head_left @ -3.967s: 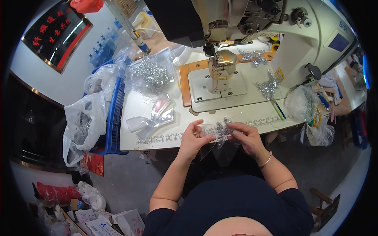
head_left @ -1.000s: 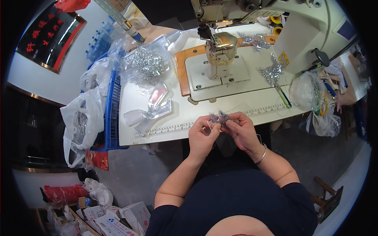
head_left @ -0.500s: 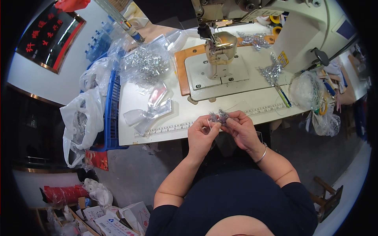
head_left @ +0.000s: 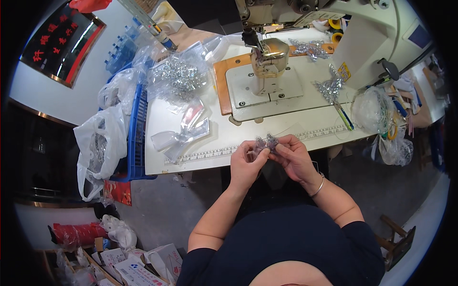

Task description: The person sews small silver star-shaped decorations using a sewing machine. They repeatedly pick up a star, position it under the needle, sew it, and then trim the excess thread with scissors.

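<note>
Just over the table's front edge, both my hands pinch a small silvery, glittery ornament (head_left: 270,140) with upright wing-like parts. My left hand (head_left: 245,162) closes on its left side, thumb toward the middle. On the other side my right hand (head_left: 296,162) grips it between thumb and fingers. A thin transparent strand or film edge stands out behind the fingers; where it begins is hidden. Beyond my hands is the sewing machine (head_left: 267,71) with its post bed. A clear plastic bow (head_left: 180,136) lies to the left on the white table (head_left: 224,136).
A bag of silvery pieces (head_left: 179,78) lies at back left, beside a blue crate (head_left: 137,128) hung with white plastic bags (head_left: 100,148). On the right are glittery pieces (head_left: 330,88), snips (head_left: 344,117) and a bundle of clear strand (head_left: 374,109). A printed ruler (head_left: 214,153) runs along the front edge.
The ornament has been turned in my fingers, and its wing-like parts now stand up more distinctly. Both hands stay in nearly the same place; the view has shifted slightly.
</note>
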`<state>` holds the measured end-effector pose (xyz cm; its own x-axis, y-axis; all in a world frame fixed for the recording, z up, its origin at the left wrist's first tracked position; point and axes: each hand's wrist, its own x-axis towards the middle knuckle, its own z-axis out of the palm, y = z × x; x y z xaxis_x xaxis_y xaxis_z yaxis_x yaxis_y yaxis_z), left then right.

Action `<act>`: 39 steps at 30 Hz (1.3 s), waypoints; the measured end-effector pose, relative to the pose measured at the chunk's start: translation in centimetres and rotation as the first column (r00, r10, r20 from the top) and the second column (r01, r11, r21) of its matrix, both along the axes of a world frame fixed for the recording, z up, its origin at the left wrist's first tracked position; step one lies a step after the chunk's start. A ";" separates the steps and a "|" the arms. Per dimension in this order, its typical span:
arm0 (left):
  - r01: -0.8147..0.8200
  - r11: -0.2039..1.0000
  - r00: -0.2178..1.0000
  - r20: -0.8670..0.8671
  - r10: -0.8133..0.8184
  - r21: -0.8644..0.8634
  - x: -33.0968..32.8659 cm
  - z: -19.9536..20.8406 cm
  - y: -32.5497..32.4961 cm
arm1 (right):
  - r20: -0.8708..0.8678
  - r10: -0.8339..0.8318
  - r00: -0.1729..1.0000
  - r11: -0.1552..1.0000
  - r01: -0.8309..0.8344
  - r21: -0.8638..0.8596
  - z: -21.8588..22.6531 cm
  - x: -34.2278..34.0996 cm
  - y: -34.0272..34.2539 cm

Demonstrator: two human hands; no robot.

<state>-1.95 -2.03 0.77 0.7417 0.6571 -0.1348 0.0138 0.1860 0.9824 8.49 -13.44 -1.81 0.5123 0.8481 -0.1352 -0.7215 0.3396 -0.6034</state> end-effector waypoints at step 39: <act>-0.472 -0.560 0.756 -0.014 -0.655 0.680 -1.1 9.1 4.2 | -0.009 0.165 0.986 0.986 -0.165 -0.008 7.1 -2.6 -3.5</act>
<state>-3.04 2.14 9.85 0.3112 -0.7852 0.5353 -0.5230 -0.6118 -0.5934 5.89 -16.94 5.34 0.3640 0.9199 -0.1461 -0.7721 0.2103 -0.5997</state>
